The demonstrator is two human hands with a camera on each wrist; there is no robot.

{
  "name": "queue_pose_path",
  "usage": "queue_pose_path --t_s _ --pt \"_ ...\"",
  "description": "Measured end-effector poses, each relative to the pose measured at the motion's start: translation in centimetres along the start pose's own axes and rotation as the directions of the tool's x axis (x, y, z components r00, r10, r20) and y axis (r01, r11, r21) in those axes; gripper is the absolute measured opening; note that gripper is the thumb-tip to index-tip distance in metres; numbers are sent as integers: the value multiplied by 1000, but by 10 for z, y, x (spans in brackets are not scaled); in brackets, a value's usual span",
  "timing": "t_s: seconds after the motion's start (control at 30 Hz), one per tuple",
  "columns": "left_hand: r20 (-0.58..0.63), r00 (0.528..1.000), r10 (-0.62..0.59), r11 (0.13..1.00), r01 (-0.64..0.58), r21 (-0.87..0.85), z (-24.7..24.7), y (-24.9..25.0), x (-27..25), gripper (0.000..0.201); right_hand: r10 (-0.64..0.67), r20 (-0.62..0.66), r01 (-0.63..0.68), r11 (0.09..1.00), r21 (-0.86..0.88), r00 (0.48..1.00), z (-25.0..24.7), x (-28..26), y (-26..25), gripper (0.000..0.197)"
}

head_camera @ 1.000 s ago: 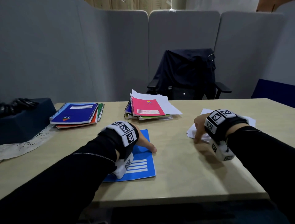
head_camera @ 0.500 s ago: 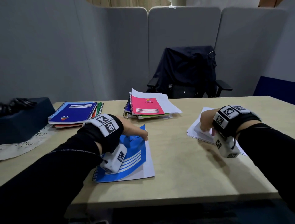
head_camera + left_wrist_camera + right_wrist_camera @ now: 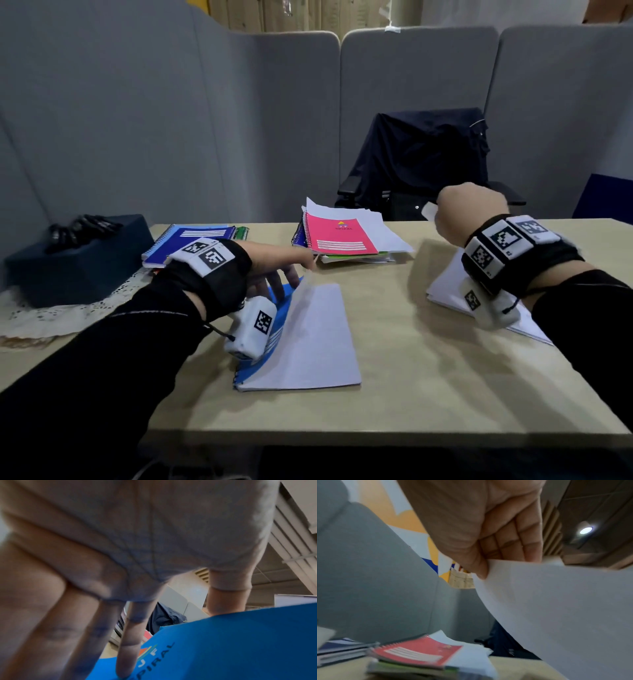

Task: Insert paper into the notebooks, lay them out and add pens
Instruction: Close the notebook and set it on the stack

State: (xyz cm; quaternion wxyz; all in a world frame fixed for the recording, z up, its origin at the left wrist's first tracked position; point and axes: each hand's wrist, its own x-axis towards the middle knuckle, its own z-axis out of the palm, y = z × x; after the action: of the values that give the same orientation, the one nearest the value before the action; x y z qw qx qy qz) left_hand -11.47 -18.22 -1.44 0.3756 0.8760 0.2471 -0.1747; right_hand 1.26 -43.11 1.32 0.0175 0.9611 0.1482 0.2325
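A blue spiral notebook (image 3: pixel 274 346) lies on the table in front of me, showing a white inner page (image 3: pixel 308 335). My left hand (image 3: pixel 298 270) holds its blue cover (image 3: pixel 240 649) raised, thumb behind it and fingers (image 3: pixel 128 649) on its front. To the right, my right hand (image 3: pixel 459 209) hovers above the table and pinches a white sheet of paper (image 3: pixel 565 615) between thumb and fingers (image 3: pixel 527 547). The loose paper stack (image 3: pixel 442 296) lies under that wrist.
A pink-topped pile of notebooks and papers (image 3: pixel 339 236) sits at the table's back middle. Another pile with a dark blue notebook (image 3: pixel 191 240) lies back left. A dark box holding black pens (image 3: pixel 78 253) stands far left on a lace cloth. Behind the table (image 3: pixel 411 377) is a chair (image 3: pixel 421 164).
My left hand has swung the blue cover up, baring the white page. My right hand has picked a sheet off the stack and risen with it.
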Motion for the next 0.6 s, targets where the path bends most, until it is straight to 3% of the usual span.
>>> queue_pose_path --t_s 0.1,0.23,0.3,0.43,0.6 --pt "-81 991 109 993 -112 -40 -9 -4 -14 40 -155 -49 158 986 57 987 -15 -12 -40 15" --pt "-283 941 188 977 -209 -46 -27 -8 -28 9 -378 38 376 925 55 925 -19 -35 -98 19" --pt "-367 907 206 971 -236 -38 -34 -14 -30 13 -475 78 471 880 63 877 -18 -50 -122 13" --pt "-502 843 191 973 -231 -18 -38 -31 -33 20 -589 105 579 807 115 801 -13 -75 -158 30" --pt "-503 849 161 950 -272 -154 -37 -45 -31 23 -690 183 670 724 165 700 -9 -94 -184 35"
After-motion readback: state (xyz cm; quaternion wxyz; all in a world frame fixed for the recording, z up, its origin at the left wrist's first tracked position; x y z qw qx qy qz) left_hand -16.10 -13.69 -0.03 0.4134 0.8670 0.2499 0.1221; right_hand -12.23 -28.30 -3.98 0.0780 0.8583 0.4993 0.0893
